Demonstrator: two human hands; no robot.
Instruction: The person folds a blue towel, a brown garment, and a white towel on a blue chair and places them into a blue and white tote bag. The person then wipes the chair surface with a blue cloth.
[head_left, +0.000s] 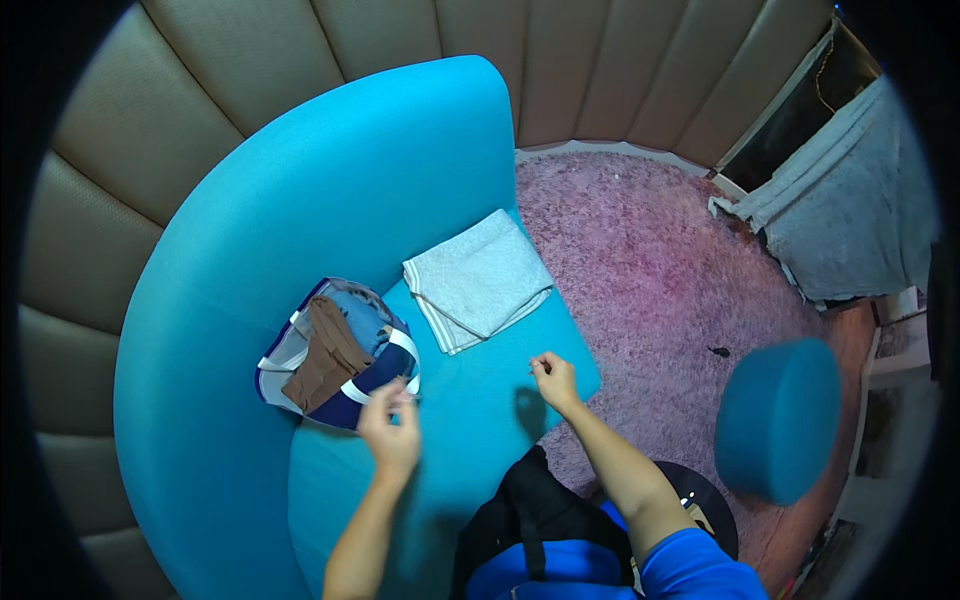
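Observation:
My left hand (391, 431) is raised in front of a dark blue tote bag (327, 411) with white handles, its fingertips overlapping the bag's near handle. Motion blur hides whether those fingers grip anything. Inside the bag lie a folded brown cloth (330, 356) and a blue garment (358, 319). My right hand (555, 381) hovers over the front edge of a turquoise curved sofa (457, 420), fingers curled in, and nothing shows in it. Behind it on the seat rests a folded light grey towel (480, 277) with striped edges.
A pink shaggy rug (637, 247) covers the floor right of the sofa. On its far side stand a round blue stool (780, 420) and something draped in grey cloth (840, 210). A round black table (705, 487) is close to my right arm. Padded wall panels (247, 60) curve behind the sofa.

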